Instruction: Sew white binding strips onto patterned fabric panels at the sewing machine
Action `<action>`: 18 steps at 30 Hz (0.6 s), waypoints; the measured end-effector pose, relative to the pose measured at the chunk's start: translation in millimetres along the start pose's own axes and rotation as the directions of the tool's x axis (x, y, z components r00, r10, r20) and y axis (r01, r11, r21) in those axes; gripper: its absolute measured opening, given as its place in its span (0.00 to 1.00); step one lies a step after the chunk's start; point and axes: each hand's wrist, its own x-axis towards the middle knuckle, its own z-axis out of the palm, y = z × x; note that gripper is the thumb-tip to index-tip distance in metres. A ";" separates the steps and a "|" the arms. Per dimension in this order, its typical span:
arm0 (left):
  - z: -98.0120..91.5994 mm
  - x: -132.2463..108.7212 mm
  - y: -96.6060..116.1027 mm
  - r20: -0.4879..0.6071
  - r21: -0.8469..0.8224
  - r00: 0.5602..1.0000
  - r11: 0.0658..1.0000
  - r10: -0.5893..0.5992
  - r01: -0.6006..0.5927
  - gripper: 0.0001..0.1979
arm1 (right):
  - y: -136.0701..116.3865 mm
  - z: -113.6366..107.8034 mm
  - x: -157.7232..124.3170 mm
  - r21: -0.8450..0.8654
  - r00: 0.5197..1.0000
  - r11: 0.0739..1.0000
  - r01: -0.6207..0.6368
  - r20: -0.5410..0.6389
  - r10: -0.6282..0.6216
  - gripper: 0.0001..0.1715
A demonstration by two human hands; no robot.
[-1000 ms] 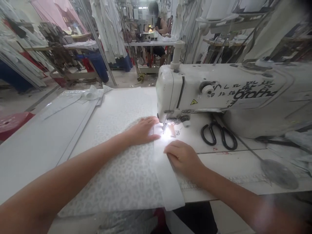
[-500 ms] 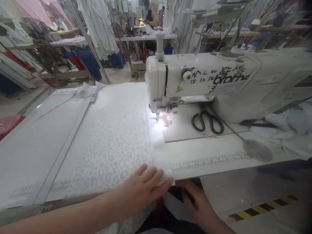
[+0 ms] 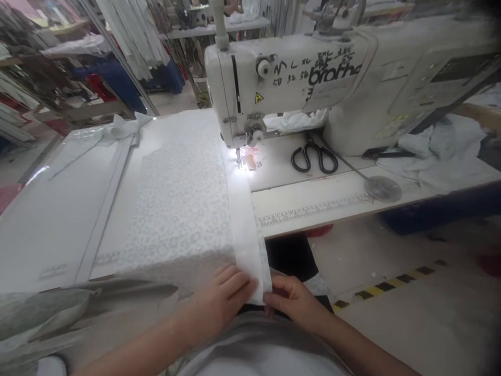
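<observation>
Pale fabric with a grey leopard print point(image 3: 180, 209) lies over the table's left part and hangs past its front edge. Along its right side runs a plain white strip point(image 3: 245, 224), which leads up to the lit needle area of the white sewing machine point(image 3: 282, 78). My left hand point(image 3: 230, 287) is closed on the strip's near end, its fingers bent over it. Just right of it, my right hand point(image 3: 287, 300) pinches the fabric's right edge between thumb and fingers.
Black-handled scissors point(image 3: 315, 156) lie under the machine arm. A ruler scale point(image 3: 305, 213) runs along the front edge, with a round metal plate on a rod point(image 3: 382, 189) at its right end. Crumpled fabric point(image 3: 442, 151) is at the right.
The view has tilted down and turned right. My right hand has come up from below the table edge to the fabric edge. My left hand has drawn nearer my body and closed on the strip.
</observation>
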 end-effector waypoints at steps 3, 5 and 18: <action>12.5 -2.8 4.0 -0.057 -0.038 0.998 0.999 0.018 -0.020 0.07 | 5.6 -2.7 -7.4 -0.041 0.999 0.999 0.004 -0.039 -0.005 0.15; 13.2 -3.4 4.0 -0.049 -0.041 0.997 0.998 0.055 -0.057 0.08 | 7.3 -2.6 -10.4 -0.033 0.999 0.999 -0.003 -0.052 0.001 0.15; 11.6 -3.1 5.5 -0.050 -0.090 0.994 0.991 0.097 -0.102 0.10 | 9.1 0.2 -13.0 -0.032 0.998 0.999 -0.010 -0.057 0.009 0.14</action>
